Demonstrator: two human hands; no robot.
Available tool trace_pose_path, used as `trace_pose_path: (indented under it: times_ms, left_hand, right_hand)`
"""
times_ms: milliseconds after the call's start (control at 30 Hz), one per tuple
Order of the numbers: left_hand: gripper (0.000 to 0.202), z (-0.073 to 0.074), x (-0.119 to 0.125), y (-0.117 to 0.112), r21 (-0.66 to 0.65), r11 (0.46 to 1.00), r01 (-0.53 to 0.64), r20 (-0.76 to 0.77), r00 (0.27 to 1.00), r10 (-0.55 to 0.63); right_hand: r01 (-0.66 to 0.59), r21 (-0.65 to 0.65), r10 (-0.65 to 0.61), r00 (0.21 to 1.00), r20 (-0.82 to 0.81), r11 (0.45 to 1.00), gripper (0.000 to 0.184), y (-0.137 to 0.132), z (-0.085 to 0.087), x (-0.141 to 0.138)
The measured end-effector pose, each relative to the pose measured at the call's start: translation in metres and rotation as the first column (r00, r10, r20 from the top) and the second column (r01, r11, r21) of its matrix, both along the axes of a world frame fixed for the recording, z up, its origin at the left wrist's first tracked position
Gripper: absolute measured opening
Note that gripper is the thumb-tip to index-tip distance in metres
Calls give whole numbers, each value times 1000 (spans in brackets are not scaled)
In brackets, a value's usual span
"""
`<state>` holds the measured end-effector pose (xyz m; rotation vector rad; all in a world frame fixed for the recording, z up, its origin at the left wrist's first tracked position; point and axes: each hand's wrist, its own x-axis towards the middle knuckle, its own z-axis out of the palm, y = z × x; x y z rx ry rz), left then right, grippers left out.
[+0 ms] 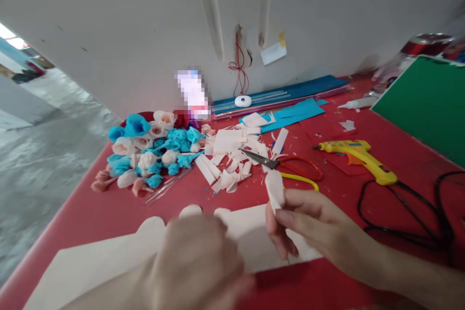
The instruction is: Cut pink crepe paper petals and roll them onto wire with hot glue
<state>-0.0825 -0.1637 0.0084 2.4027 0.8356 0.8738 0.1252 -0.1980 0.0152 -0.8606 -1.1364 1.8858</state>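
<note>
My right hand (308, 223) pinches a small pale crepe paper petal (275, 189) between thumb and fingers. Below those fingers a thin wire-like end pokes out. My left hand (201, 256) is smeared by motion over a long white paper sheet (105, 256), and its fingers cannot be made out. Rounded pale paper petals (150, 226) lie along that sheet's far edge. Just beyond my right hand rest scissors (267, 161) with one red and one yellow handle loop. Their blades point to the left, towards a heap of pale paper scraps (228, 143).
Blue, white and pink paper flowers (147, 150) are piled at left. A yellow glue gun (359, 155) with a black cord (403, 198) lies at right, near a green board (425, 106). Blue paper (294, 115) and a lit phone (193, 93) are by the wall.
</note>
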Motion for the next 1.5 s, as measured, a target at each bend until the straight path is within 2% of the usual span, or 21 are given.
trace_pose_path:
  times_ms: [67, 100, 200, 267, 333, 500, 700, 800, 833, 867, 1000, 1067, 1233, 1333, 1400, 1500]
  left_hand:
    - [12, 12, 7, 7, -57, 998, 33, 56, 998, -29]
    - [11, 16, 11, 11, -170, 984, 46, 144, 989, -22]
    - [13, 18, 21, 20, -431, 881, 195, 319, 946, -53]
    - [14, 15, 24, 21, -519, 818, 249, 370, 928, -48]
    - [13, 12, 26, 18, -562, 791, 242, 370, 929, -21]
    - [14, 8, 28, 9, -587, 778, 224, 338, 941, -16]
    - [8, -2, 30, 4, -706, 648, 286, 443, 892, 89]
    - [6, -7, 31, 2, -742, 556, 373, 516, 848, 120]
    - [5, -7, 31, 1, -744, 543, 389, 531, 838, 127]
    - [4, -8, 32, 2, -738, 555, 385, 535, 835, 132]
    - [7, -7, 32, 3, -666, 702, 252, 475, 869, 139]
    - [11, -6, 32, 4, -666, 706, 241, 468, 872, 144]
    - [14, -9, 33, 3, -692, 666, 279, 492, 857, 152]
    - [15, -11, 34, 3, -673, 681, 290, 500, 857, 128]
    - [16, -11, 34, 4, -622, 734, 273, 498, 861, 102]
    - [16, -7, 32, 8, -428, 879, 208, 457, 890, 11]
  right_hand:
    - [-35, -16, 35, 998, 54, 999, 20, 0, 4, -1]
    - [-52, -23, 54, 995, 80, 998, 21, -1, 5, -2]
    - [-76, -33, 80, 987, 140, 997, 21, -1, 6, -3]
    - [-74, -41, 80, 986, 144, 996, 21, -1, 4, -4]
    - [-65, -51, 71, 991, 116, 997, 20, -1, 1, -5]
    - [-61, -63, 66, 995, 79, 996, 18, -1, -6, -7]
    - [-78, -44, 82, 993, 90, 996, 18, -2, -8, -9]
    - [-82, -9, 82, 987, 139, 997, 17, -2, -7, -10]
    - [-83, 7, 81, 982, 169, 997, 17, -3, -7, -10]
    - [-86, 31, 77, 975, 206, 996, 16, -3, -7, -10]
    - [-78, 172, 8, 927, 376, 982, 14, -4, -6, -11]
    - [-62, 224, -34, 915, 401, 973, 16, -4, -6, -12]
    - [-73, 298, -56, 913, 403, 952, 21, -3, -5, -13]
    - [-86, 346, -72, 905, 419, 934, 23, -4, -5, -13]
    - [-99, 369, -78, 896, 437, 924, 24, -5, -5, -12]
    - [-139, 424, -100, 864, 494, 895, 22, -4, -9, -10]
